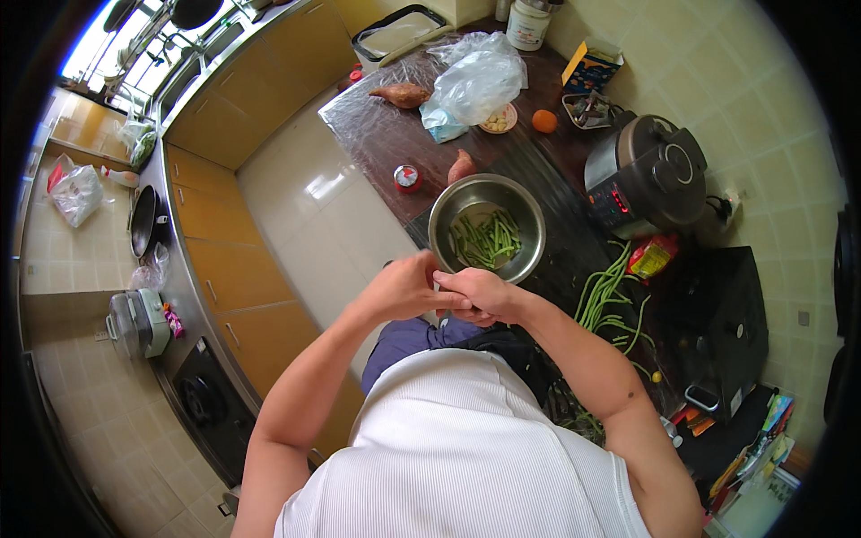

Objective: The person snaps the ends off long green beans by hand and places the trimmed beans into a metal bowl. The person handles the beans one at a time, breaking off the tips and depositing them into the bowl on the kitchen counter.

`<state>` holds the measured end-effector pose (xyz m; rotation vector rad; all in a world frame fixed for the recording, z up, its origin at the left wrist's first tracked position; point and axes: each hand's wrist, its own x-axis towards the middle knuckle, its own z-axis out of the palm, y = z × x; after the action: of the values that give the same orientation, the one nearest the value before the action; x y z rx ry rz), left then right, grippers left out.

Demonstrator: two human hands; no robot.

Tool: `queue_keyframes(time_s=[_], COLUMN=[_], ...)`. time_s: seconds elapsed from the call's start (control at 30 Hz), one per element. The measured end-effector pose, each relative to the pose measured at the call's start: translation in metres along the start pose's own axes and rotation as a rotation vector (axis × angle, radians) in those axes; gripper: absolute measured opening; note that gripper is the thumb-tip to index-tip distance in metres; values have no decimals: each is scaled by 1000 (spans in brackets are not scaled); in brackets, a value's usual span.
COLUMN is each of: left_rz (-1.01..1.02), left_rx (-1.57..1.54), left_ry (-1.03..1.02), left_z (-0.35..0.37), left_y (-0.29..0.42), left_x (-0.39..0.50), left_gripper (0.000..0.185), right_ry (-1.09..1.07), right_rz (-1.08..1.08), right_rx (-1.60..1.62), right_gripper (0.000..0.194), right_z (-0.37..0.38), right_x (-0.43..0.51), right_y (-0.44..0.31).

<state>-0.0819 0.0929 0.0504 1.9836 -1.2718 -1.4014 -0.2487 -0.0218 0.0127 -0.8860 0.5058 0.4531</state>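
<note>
My left hand [407,286] and my right hand [481,294] meet in front of my waist, fingers touching and overlapping, at the near rim of a stainless steel bowl [535,222]. Whatever may lie between the fingers is hidden. Cut green bean pieces [488,237] rest in the bottom of the bowl. To the right, long whole green beans [602,296] lie in a loose heap on the dark table, beyond my right forearm. More green bean bits [584,422] show beneath that arm, partly hidden by it.
Beyond the bowl are a red kitchen timer [407,177], sweet potatoes [403,95], a plastic bag [474,77], a small dish of garlic cloves [501,121] and an orange [544,121]. An electric pressure cooker [649,176] and a black box-shaped appliance [723,323] stand along the right wall.
</note>
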Motion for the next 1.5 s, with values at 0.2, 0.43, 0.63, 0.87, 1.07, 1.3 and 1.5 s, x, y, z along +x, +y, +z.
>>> queue_keyframes(time_s=[0.2, 0.43, 0.63, 0.87, 1.07, 1.3, 1.5], left_rz=[135, 452, 396, 407, 424, 429, 563], left_rx=[-325, 220, 239, 481, 757, 505, 253], left_ry=[-256, -37, -22, 60, 271, 330, 60], left_z=[-13, -13, -5, 7, 25, -19, 9], left_y=[-35, -22, -10, -11, -8, 8, 16], left_x=[-1, -10, -14, -17, -18, -43, -15], left_gripper=[38, 22, 16, 13, 11, 23, 40], right_ry=[-108, 54, 61, 225, 328, 463, 122], right_rz=[-106, -225, -202, -305, -558, -63, 4], right_rx=[125, -177, -269, -461, -760, -31, 326], right_gripper=[34, 27, 28, 30, 31, 27, 35], right_z=[-15, -11, -20, -19, -36, -85, -50], right_x=[-9, -1, -4, 9, 16, 4, 28], right_y=[3, 14, 15, 28, 36, 28, 10])
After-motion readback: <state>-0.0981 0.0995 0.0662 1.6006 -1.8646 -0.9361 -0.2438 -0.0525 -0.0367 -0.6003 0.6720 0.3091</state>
